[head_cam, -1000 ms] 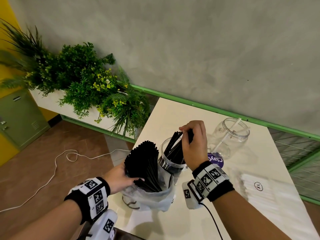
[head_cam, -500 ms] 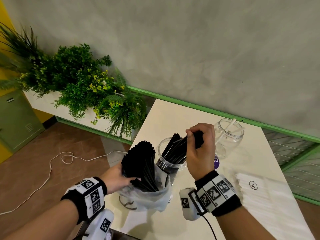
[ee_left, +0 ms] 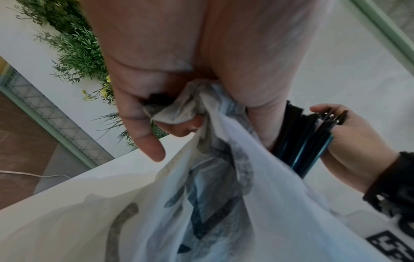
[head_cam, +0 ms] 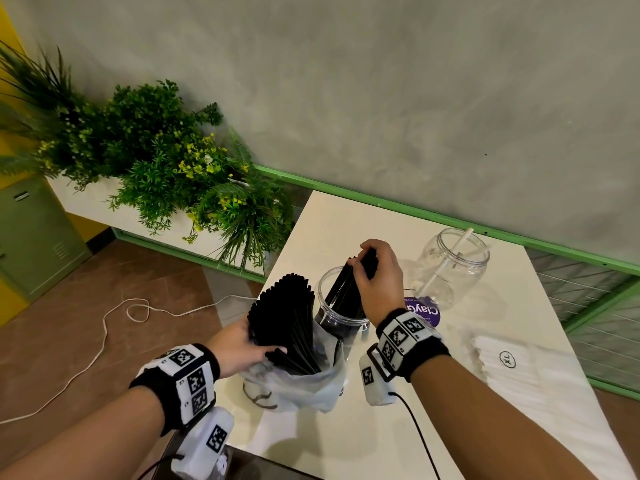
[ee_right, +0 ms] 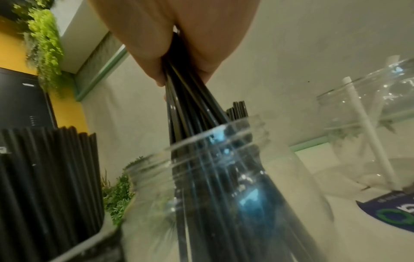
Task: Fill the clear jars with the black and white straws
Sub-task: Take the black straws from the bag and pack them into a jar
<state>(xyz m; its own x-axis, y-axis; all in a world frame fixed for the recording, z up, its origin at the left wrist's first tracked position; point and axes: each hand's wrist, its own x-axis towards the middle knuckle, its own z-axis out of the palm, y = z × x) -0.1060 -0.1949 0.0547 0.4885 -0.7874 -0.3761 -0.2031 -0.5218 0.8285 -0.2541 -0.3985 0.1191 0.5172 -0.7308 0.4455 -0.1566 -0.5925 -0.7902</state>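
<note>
A: What has changed in the last second?

B: The right hand [head_cam: 379, 277] has swung its fistful of black straws [head_cam: 346, 292] more upright, and their lower ends now stand deep in the near jar [head_cam: 341, 317]. The fingers are curled tight round the tops; nothing is let go yet. I'd judge this batch is about to be dropped in, so the black jar is filling well.

A: And the other hand?

B: The left hand [head_cam: 242, 344] clutches the crumpled mouth of the plastic bag [head_cam: 298, 389] together with the fanned bundle of black straws [head_cam: 287, 323] left in it, at the near left corner of the desk [head_cam: 346, 223]. It has hardly shifted.

A: The white ones?

B: Barely begun. The far jar [head_cam: 453, 268], toward the far right of the desk, holds one white straw [head_cam: 446, 268] leaning on its rim. The pack of white straws [head_cam: 519, 372] lies flat by the right edge.

A: Materials?

B: The jars are clear, glossy and round, with threaded necks, probably plastic. The straws are thin, smooth, shiny tubes. The bag is soft translucent film, printed and wrinkled.
</note>
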